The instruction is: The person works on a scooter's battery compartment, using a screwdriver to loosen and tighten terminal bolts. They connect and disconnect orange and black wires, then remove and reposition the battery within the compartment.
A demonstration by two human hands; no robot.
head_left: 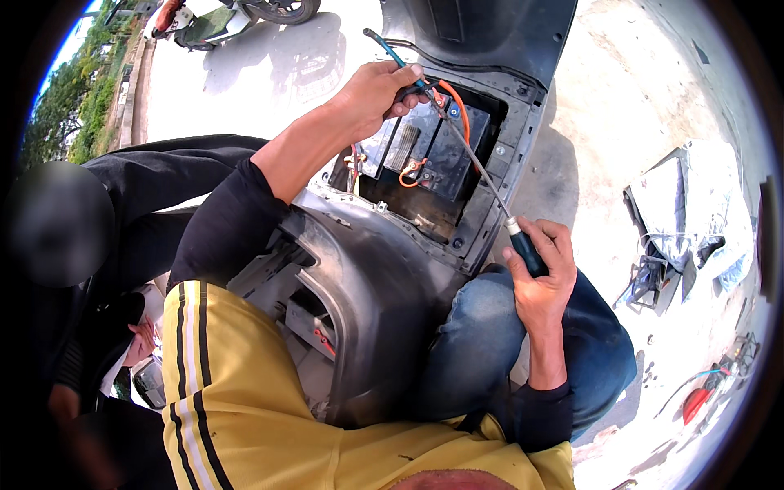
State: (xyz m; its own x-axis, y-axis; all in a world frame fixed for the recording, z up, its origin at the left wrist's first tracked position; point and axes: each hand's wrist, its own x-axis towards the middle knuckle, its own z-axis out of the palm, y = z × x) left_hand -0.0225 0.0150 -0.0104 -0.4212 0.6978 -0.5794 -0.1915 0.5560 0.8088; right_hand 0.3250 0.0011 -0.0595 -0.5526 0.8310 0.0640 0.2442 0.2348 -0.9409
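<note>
My left hand (pixel 376 98) grips a slim teal tool (pixel 381 45) and a black cable near the upper end of the open compartment (pixel 523 122) in a dark vehicle body. My right hand (pixel 539 269) holds a long screwdriver (pixel 523 241) by its dark green handle; its steel shaft runs diagonally up toward my left fingers. Beneath them are dark batteries (pixel 445 151) with orange cables (pixel 463 110) and terminal fittings. I cannot make out whether the screwdriver's tip touches a terminal or the held cable.
A raised dark panel (pixel 474 28) stands behind the compartment. Another person in dark clothes (pixel 147 180) crouches at my left. A parked two-wheeler (pixel 237 16) is at top left. A wrapped pale bundle (pixel 678 212) and a red object with wires (pixel 696 404) lie on the ground at right.
</note>
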